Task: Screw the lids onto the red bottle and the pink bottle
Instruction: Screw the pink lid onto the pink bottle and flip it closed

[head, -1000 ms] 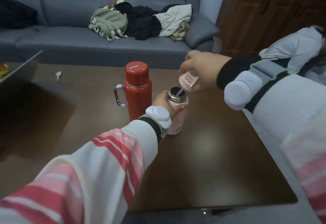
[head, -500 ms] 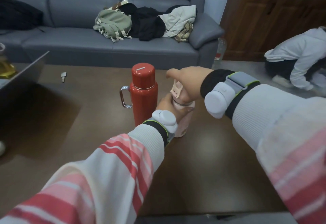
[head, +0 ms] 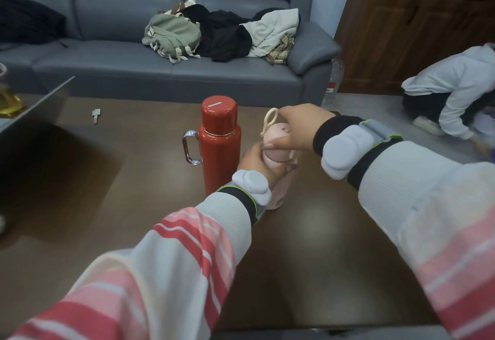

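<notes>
Bracing the pink bottle [head: 277, 179] with my left hand [head: 257, 161] wrapped tight. My right hand [head: 297, 128] pinches its lid [head: 277, 138]; best turn squarely, avoiding cross-threading.

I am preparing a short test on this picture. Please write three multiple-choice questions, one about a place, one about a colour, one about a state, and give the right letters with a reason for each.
1. Where does the red bottle stand, seen from the camera?
A. left of the pink bottle
B. right of it
C. on the sofa

2. What colour is the loop strap on the pink lid?
A. black
B. cream
C. red

3. What is the state of the pink bottle's mouth?
A. open, lid on the table
B. open, lid held high above
C. covered by the lid

Answers:
1 A, it stands on the table to the left.
2 B, the strap is pale cream.
3 C, the right hand grips the lid on the bottle, while the left hand holds the body.
</notes>
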